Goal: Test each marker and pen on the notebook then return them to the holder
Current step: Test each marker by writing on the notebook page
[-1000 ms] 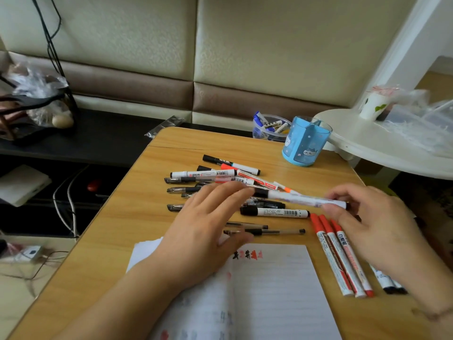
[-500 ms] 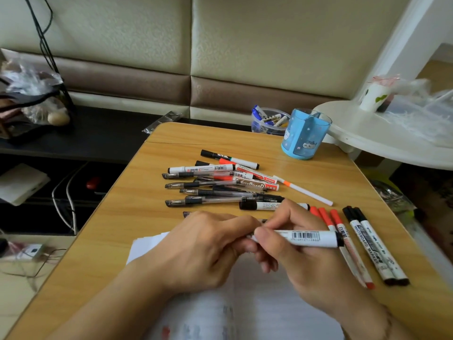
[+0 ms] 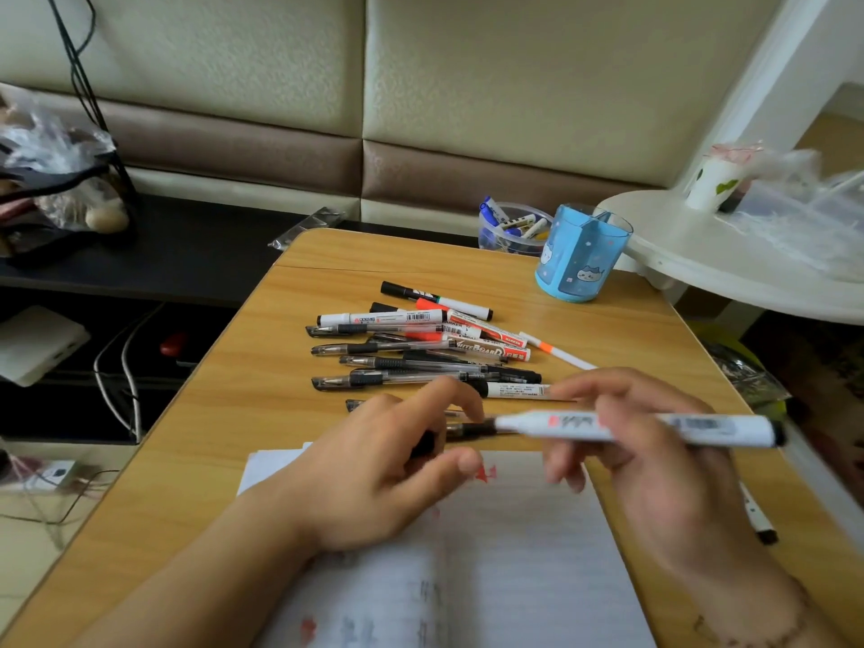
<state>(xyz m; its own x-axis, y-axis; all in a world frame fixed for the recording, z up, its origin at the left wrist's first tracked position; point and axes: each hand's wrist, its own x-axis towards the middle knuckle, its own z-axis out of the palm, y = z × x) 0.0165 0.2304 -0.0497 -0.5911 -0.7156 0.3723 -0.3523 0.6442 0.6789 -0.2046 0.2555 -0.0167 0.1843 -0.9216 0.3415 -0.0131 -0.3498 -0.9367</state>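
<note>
Two hands now apart: cap off since half-second ago. Right hand [image 3: 654,456] fingers pinch white marker [image 3: 631,425] above notebook [image 3: 514,554], tip toward 9 o'clock. Left hand [image 3: 374,470] curls round black cap [image 3: 428,444]. Test stroke next; holder [image 3: 579,259] at 1 o'clock.

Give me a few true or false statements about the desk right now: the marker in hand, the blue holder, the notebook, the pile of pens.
1. The right hand holds a white marker. True.
2. The marker's cap is still on its tip. False: the tip is bare, and the left hand holds something dark by it.
3. The blue holder lies tipped over. False: it stands upright at the table's far edge.
4. The notebook lies open under the hands. True.
5. The pile of pens sits inside the holder. False: it lies on the table.
</note>
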